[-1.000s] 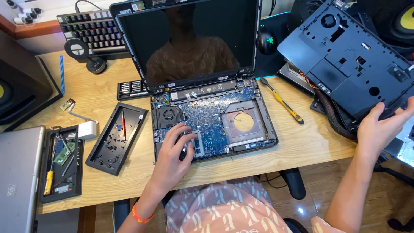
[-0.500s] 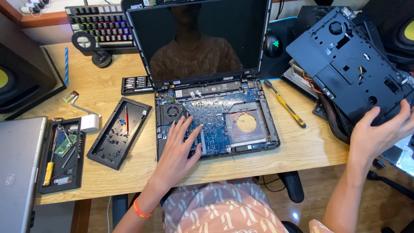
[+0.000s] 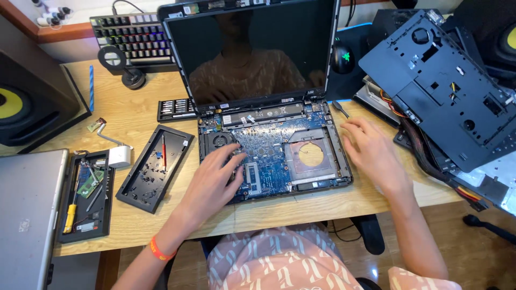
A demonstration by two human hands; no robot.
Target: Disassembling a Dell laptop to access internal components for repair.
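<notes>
**Opened laptop under two hands**

The laptop [image 3: 269, 145] sits at the middle of the wooden desk [image 3: 140, 115], its top cover gone and its dark screen tilted up at the far side. The bared blue circuit board [image 3: 263, 158] shows a round fan at the near left, a long black strip along the far edge, and a square metal plate [image 3: 310, 157] with a round hole on the right. The left hand [image 3: 212, 182] lies on the board's left part, fingers spread and holding nothing. The right hand [image 3: 371, 153] rests flat on the desk just beside the laptop's right edge, open and empty. A black tray [image 3: 153, 167] of small parts lies to the left; a removed black cover [image 3: 446, 91] leans at the far right.
</notes>
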